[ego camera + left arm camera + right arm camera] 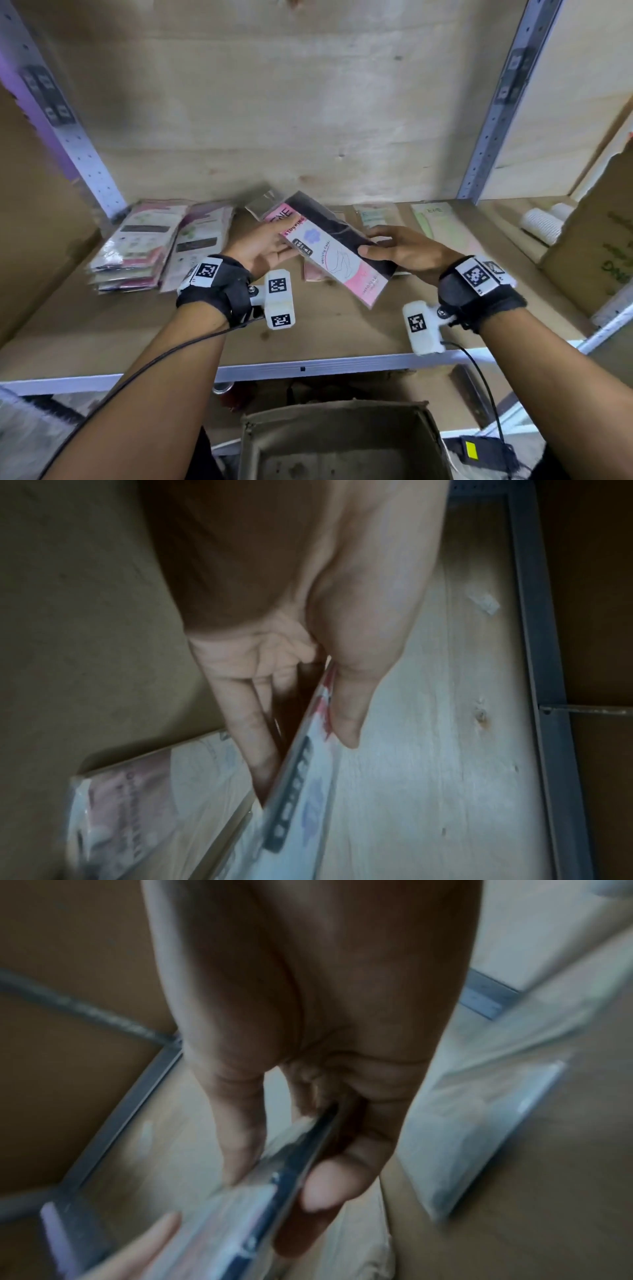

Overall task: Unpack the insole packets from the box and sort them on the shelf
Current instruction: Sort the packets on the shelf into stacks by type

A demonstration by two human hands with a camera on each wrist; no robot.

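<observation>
Both hands hold one packet above the shelf.

The left hand pinches the packet's upper-left end, thumb on top and fingers beneath; the right hand clamps its right edge, thumb on the face. The packet is a long, flat, glossy plastic sleeve, pink and white with a dark side, its long axis running from upper left to lower right at mid-frame. Under it more packets lie on the wooden shelf; a stack sits at left, pale green packets at right. A cardboard box stands at the bottom of the frame.
</observation>
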